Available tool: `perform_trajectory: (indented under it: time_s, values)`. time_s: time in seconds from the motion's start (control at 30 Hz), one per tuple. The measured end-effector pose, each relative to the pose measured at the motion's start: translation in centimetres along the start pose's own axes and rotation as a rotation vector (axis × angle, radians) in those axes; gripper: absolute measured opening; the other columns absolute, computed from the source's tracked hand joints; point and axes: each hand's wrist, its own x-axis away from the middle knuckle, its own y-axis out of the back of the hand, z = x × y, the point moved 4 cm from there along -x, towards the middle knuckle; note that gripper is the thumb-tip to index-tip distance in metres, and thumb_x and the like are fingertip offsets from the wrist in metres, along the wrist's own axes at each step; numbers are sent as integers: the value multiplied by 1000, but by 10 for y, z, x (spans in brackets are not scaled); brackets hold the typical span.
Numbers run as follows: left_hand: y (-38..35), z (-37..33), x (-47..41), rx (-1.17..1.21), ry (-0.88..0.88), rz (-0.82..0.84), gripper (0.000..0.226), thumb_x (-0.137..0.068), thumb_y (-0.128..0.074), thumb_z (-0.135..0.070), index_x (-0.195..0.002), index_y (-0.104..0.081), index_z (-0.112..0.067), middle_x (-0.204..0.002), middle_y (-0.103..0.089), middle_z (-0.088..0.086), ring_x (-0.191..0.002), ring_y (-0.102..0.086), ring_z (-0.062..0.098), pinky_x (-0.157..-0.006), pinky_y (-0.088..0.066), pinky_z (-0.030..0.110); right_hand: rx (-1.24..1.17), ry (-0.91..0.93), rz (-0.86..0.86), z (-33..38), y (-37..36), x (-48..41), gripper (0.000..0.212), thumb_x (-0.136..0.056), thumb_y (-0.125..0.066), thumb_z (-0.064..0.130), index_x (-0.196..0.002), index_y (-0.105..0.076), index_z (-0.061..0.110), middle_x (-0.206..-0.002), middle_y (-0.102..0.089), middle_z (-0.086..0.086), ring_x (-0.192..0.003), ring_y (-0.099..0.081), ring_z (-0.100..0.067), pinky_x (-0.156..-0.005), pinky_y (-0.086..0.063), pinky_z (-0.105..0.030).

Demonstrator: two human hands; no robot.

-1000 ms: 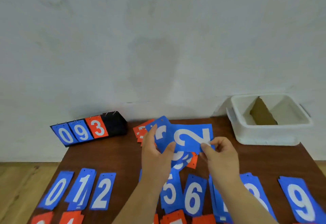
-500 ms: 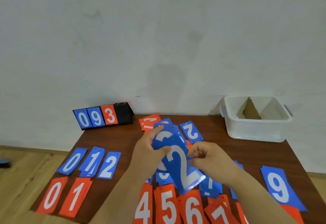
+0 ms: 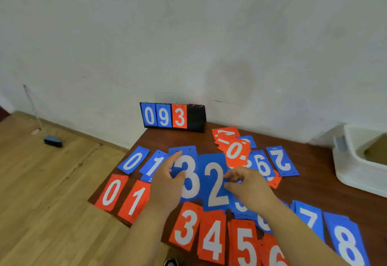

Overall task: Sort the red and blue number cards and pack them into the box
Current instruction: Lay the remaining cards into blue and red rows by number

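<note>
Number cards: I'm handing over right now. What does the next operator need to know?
Left hand grips blue 3; right hand pinches blue 2, side by side above the rows.
Done: red row and blue row partly laid out by number.
Left: place the 2 and 3, sort the mixed heap at the back, then pack everything into the box on the right; no cards visible in it.
</note>
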Motion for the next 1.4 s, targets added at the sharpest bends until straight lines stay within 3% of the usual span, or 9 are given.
perform_trajectory:
  time_s: [0.07, 0.23, 0.4, 0.53, 0.67, 0.87, 1.13, 1.23, 1.4]
  values:
    - [33, 27, -22, -24, 52, -17, 48, -96, -63, -7, -128, -62, -43, -132, -56, -17, -126, -57, 12, -93, -57, 29, -2, -26, -32, 2, -33, -31, 18, -89, -75, 15, -92, -70, 32, -93, -68, 7, -62, -67, -22, -59, -56, -32]
    - [119, 92, -77, -74, 168, -73, 46, -94, -62, -5, -118, -66, -44, -125, -66, -11, -94, -66, 6, -68, -52, 16, -6, -159, -80, -2, -123, -107, 17, -89, -74, 12, -92, -69, 28, -89, -69, 2, -68, -65, -15, -59, -48, -23]
    - [170, 136, -121, -61, 277, -32, 46, -95, -63, -4, -106, -65, -49, -112, -71, -9, -88, -73, 11, -76, -63, 42, 121, -281, -104, -17, -204, -163, 15, -85, -76, 17, -95, -70, 27, -84, -65, 10, -86, -68, -18, -69, -42, -22]
    - [177, 153, -146, -65, 292, 36, 41, -96, -64, -4, -109, -65, -43, -119, -67, -8, -97, -71, 11, -67, -61, 26, 374, -322, -6, -29, -242, -181, 18, -92, -69, 24, -109, -66, 21, -107, -66, -3, -93, -65, -23, -79, -52, -34]
    - [166, 159, -166, -80, 289, 152, 39, -97, -63, -6, -113, -64, -41, -119, -64, -15, -94, -70, 4, -72, -64, 31, 584, -333, 44, -15, -248, -184, 26, -92, -69, 37, -109, -62, 18, -122, -46, -4, -88, -65, -26, -75, -55, -37]
    - [121, 145, -186, -120, 197, 346, 41, -95, -64, -6, -113, -62, -43, -117, -61, -20, -95, -67, 3, -70, -58, 17, -27, -300, 1, 36, -219, -163, 11, -89, -76, 26, -95, -65, 25, -88, -66, 10, -69, -62, -10, -61, -50, -22]
    - [49, 122, -193, -139, 76, 572, 38, -94, -67, -8, -115, -62, -40, -110, -66, -11, -77, -63, 0, -62, -51, 15, -89, -289, -83, 25, -187, -147, 29, -88, -77, 15, -102, -69, 39, -86, -68, 6, -74, -66, -8, -66, -58, -27]
    - [39, 130, -195, -213, 45, 583, 37, -95, -69, -18, -124, -60, -39, -122, -59, -17, -98, -60, -3, -74, -48, 11, -11, -364, -188, -8, -174, -145, 29, -89, -73, 14, -102, -65, 39, -91, -66, 8, -84, -66, -12, -71, -57, -28]
    - [45, 151, -198, -471, -20, 617, 43, -97, -65, -34, -138, -51, -37, -136, -44, -16, -132, -44, 7, -110, -44, 33, 221, -542, -185, -72, -169, -144, 27, -94, -65, 15, -118, -63, 26, -86, -58, 9, -76, -59, -14, -59, -45, -22]
